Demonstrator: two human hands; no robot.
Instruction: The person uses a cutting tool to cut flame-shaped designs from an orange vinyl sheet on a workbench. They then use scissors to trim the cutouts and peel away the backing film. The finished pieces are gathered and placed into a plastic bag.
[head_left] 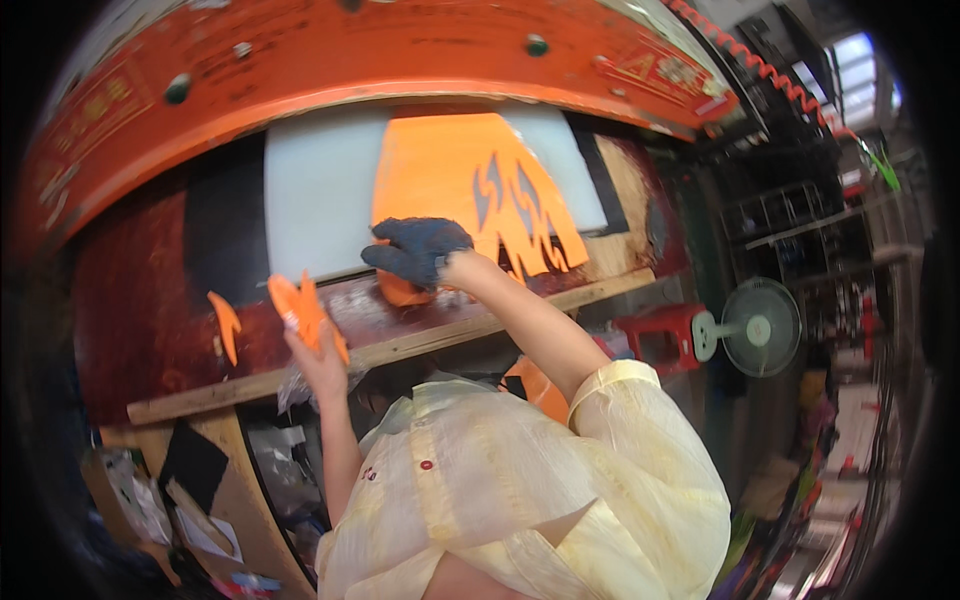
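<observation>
My left hand (318, 355), bare, is closed around several flame-shaped orange cut pieces (295, 300) above the table's near edge. A dark glove covers my right hand (418, 250), which grips the lower left part of a large orange sheet (430, 165). Flame-shaped openings are cut through that sheet's right side, and its near edge runs into long points. Some orange also shows just below the glove; whether it belongs to the same sheet I cannot tell. To the left of my left hand, a loose orange sliver (228, 325) lies on the dark red tabletop.
Under the sheet is a pale board (318, 190) with black material beside it. An orange machine beam (400, 65) spans the far side. A wooden strip (400, 348) edges the table. To the right, a fan (762, 328) stands by a red stool (662, 338).
</observation>
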